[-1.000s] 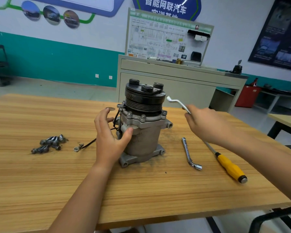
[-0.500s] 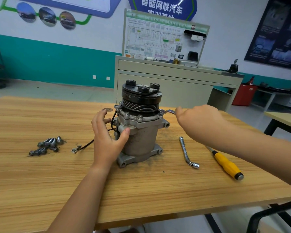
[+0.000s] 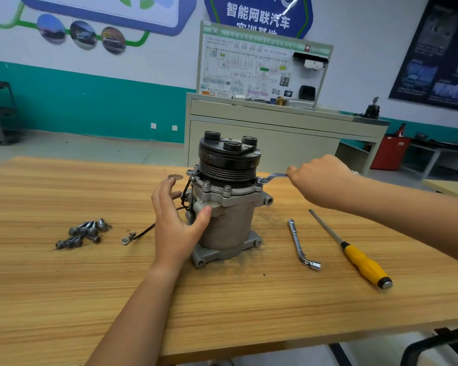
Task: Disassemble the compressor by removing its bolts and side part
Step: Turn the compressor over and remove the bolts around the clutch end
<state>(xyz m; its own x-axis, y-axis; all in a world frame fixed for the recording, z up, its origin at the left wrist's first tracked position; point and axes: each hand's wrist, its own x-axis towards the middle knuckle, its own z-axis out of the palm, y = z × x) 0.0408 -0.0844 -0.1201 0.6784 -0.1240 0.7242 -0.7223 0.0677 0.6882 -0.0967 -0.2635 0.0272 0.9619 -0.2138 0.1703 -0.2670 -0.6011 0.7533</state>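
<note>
The right hand [image 3: 320,180] is clenched around the handle of a bent wrench [image 3: 274,176], whose far end sits on the right side of the compressor's flange, just under the pulley. The left hand [image 3: 177,223] lies flat against the left side of the compressor [image 3: 230,223], fingers fairly straight and thumb pressed to the front of the grey housing. The compressor stands upright near the middle of the wooden table [image 3: 222,299], black pulley [image 3: 229,161] uppermost, with three round bosses on top. Two bolt heads show along the front of the flange. To the left lies one heap of loose bolts [image 3: 82,233], about seven, though they overlap too much for a sure count. One black wire [image 3: 143,232] trails from the compressor and ends in a ring terminal. To the right lie one L-shaped socket wrench [image 3: 300,244] and one yellow-handled screwdriver [image 3: 354,254], side by side and apart. One small metal disc [image 3: 175,177] rests behind the left fingertips.
</note>
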